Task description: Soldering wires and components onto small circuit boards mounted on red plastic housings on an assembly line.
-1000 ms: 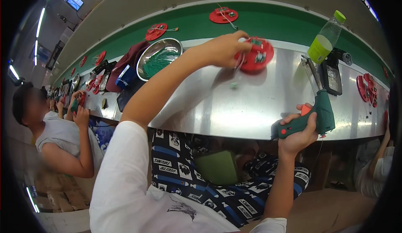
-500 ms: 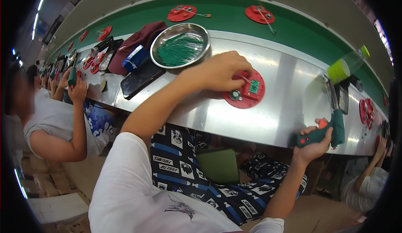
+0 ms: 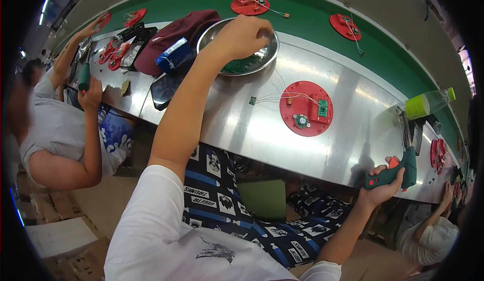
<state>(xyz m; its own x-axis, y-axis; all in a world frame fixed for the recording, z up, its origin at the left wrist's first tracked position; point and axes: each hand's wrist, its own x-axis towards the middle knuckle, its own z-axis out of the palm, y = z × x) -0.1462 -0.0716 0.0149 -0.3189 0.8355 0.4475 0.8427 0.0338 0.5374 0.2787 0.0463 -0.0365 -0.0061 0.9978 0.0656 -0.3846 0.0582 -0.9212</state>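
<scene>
The steel bench (image 3: 237,137) runs across the scene, with a green strip (image 3: 302,8) along its far side bearing two more red discs, probably set there to leave the near metal for handling. The steel bowl (image 3: 273,51) stands toward the far left, where the left arm reaches it easily; its raised wall seems to keep the loose green strands (image 3: 241,67) together. The pistol-shaped green tool (image 3: 410,171) is over the near right edge, its metal rods directed far, which presumably keeps the tip off the nearest disc. That red disc (image 3: 308,108) lies flat mid-bench, right of and nearer than the bowl, untouched, its fitted parts facing up, likely for ready access.

The right hand (image 3: 381,192) supports the tool from beneath, fingers gripping its handle close to the orange trigger (image 3: 393,164). The left hand (image 3: 244,36) is above the bowl, fingers curled; whether they pinch a strand cannot be told.

On the disc sit a green board (image 3: 322,108) and a round component (image 3: 301,121). Pale wires extend left to a tiny connector (image 3: 252,100) on bare metal, perhaps spread to prevent tangling.
</scene>
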